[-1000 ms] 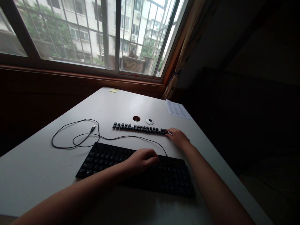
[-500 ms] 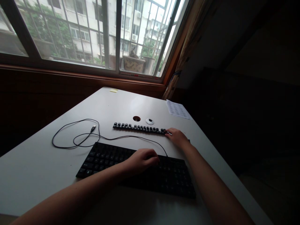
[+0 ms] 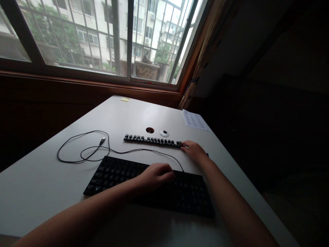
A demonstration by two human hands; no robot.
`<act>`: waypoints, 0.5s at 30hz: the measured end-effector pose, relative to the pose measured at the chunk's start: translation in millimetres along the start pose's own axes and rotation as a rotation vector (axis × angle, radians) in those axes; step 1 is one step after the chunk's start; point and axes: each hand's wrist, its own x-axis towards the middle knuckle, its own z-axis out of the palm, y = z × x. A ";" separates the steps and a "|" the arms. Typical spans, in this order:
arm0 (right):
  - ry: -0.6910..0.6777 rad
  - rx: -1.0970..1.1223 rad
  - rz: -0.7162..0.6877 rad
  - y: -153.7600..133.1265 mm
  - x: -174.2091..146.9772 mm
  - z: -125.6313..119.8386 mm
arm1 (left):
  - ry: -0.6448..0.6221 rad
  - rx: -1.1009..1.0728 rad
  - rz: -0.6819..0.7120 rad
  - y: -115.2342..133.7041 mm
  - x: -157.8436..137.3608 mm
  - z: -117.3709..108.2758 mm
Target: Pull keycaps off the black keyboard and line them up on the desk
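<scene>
A black keyboard [image 3: 113, 171] lies at a slant on the white table. My left hand [image 3: 158, 176] rests over its upper middle, fingers curled in and their tips hidden; whether they hold anything I cannot tell. Beyond the keyboard, loose black keycaps [image 3: 151, 140] stand in a long line of two close rows. At the right end of that line my right hand [image 3: 191, 149] has its fingertips closed on a keycap [image 3: 181, 144]. A small pale thing shows by these fingers, too small to name.
A black cable [image 3: 128, 151] runs from the keyboard's back edge into loops on the left, ending in a USB plug [image 3: 102, 141]. Behind the keycaps are a round hole [image 3: 150, 130] and a white ring-shaped cover [image 3: 164, 133]. Printed paper [image 3: 195, 120] and a yellow note [image 3: 124, 99] lie farther back.
</scene>
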 end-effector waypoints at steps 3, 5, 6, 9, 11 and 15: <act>0.007 0.003 -0.004 0.1 -0.2 0.3 | -0.003 -0.003 0.009 -1.3 0.3 0.4; 0.012 0.006 -0.008 0.4 -0.2 0.5 | -0.002 -0.008 0.009 -2.3 0.5 0.7; 0.014 0.009 -0.010 0.8 -0.2 0.6 | -0.001 -0.009 0.010 -2.7 0.6 0.8; 0.026 0.024 -0.016 3.0 -0.3 0.8 | -0.001 -0.006 0.015 -3.5 0.7 1.2; 0.038 0.035 -0.018 5.5 -0.8 0.5 | 0.000 -0.001 0.021 -3.6 0.8 1.3; 0.087 0.052 -0.002 10.0 -4.2 -3.3 | 0.002 -0.004 0.020 -3.2 0.7 1.2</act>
